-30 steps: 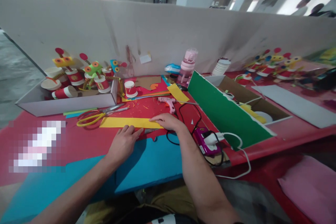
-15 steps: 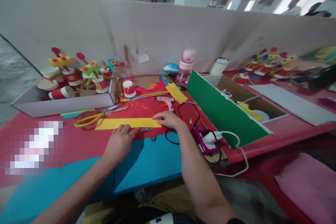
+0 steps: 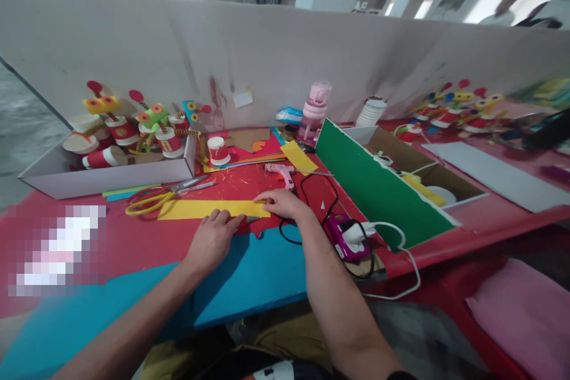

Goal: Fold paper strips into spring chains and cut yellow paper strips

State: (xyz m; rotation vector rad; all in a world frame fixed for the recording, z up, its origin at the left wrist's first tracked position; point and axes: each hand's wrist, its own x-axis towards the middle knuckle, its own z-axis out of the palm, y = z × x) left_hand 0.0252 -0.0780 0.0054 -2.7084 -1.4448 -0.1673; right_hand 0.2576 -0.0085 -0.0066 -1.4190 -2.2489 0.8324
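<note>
The yellow strip (image 3: 187, 209), apparently cut but still flat, is touched by the loosely curled left hand (image 3: 211, 240) and right hand (image 3: 285, 203), any grip being indiscernible.

A yellow strip (image 3: 187, 209) is touched along its near edge by the left hand (image 3: 214, 236) and near its right end by the right hand (image 3: 285, 203). Scissors (image 3: 170, 196) are laid beside its left end on the red bench (image 3: 138, 243). Beyond the right hand, a glue gun (image 3: 285, 175) is seen. Cup figures (image 3: 170, 143) are held in a white box (image 3: 111, 181); a blue sheet (image 3: 253, 273) is spread nearest the body.
</note>
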